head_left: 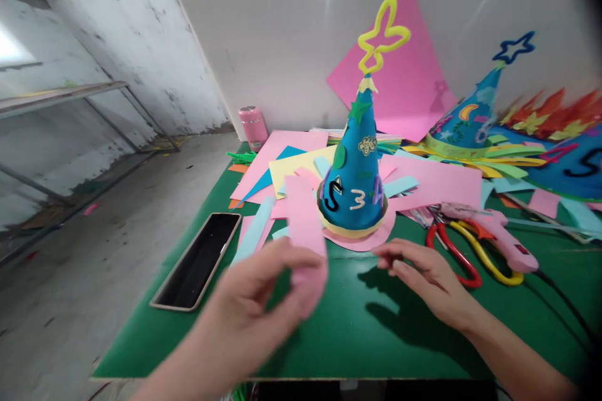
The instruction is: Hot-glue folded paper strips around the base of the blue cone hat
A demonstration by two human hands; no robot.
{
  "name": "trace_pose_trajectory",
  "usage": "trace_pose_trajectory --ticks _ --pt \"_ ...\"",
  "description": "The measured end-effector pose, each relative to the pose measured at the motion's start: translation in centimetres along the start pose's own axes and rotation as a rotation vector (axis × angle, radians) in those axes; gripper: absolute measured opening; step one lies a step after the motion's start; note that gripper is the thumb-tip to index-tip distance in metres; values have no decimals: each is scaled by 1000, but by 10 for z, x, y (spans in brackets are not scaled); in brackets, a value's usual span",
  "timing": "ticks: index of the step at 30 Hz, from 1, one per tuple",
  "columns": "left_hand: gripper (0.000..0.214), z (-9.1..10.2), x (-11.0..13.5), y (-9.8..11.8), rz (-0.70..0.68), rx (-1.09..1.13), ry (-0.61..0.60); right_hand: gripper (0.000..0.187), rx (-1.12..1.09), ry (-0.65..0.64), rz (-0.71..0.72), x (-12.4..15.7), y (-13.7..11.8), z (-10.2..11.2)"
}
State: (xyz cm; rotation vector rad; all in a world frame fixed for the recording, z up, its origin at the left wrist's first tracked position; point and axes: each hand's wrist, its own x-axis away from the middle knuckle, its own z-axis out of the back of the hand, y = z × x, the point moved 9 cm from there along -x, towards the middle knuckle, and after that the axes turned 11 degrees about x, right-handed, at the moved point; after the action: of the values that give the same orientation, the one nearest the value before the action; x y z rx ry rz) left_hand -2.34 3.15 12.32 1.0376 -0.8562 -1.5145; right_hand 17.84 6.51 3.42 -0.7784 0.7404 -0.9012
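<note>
My left hand is pinching a pink strip, likely paper or foam, between thumb and fingers. The strip stands up from the hand and its lower end bends over the fingertips. Over the table to the right, my right hand hovers with its fingers loosely curled and thumb apart, and no object shows in it. Between and beyond the hands stands a blue cone hat with letters, a number, green shapes and a yellow pipe-cleaner shape on top. The hat rests on a round pink piece.
A phone lies at left on the green table. Red- and yellow-handled pliers and a pink glue gun with a cord are at right. Behind are paper pieces, a pink bottle and another cone hat.
</note>
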Motion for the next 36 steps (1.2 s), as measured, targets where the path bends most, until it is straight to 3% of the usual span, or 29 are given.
trace_pose_trajectory --ticks 2,3,6,8,12,14,16,18,21,24,29,36 --pt "20 -57 8 9 -80 144 -340 49 -247 -128 -8 3 -8 -16" --pt "24 -76 10 7 -66 193 -427 54 -338 -97 -37 4 -8 -16" --pt "25 -114 12 -12 37 259 -545 35 -414 198 -167 7 13 3" --pt "30 -125 10 -32 148 312 -502 19 -368 382 -220 12 26 19" --pt "59 -137 8 -72 441 539 -366 10 -151 608 -238 19 30 45" --pt "48 -142 6 -80 514 598 -366 7 -25 674 -186 22 18 53" --pt "18 -144 2 -84 546 609 -389 9 97 695 -85 25 0 55" --pt "20 -142 -4 -86 550 641 -382 18 208 654 39 27 -20 50" --pt "27 -135 -11 -93 571 805 -321 34 375 489 228 27 -44 29" --pt "25 -132 -14 -96 575 977 -308 41 522 346 348 26 -55 7" --pt "17 -125 -19 -96 563 1077 -253 40 645 232 380 21 -47 -19" --pt "11 -124 -21 -97 604 1200 -193 45 733 118 324 11 -39 -33"
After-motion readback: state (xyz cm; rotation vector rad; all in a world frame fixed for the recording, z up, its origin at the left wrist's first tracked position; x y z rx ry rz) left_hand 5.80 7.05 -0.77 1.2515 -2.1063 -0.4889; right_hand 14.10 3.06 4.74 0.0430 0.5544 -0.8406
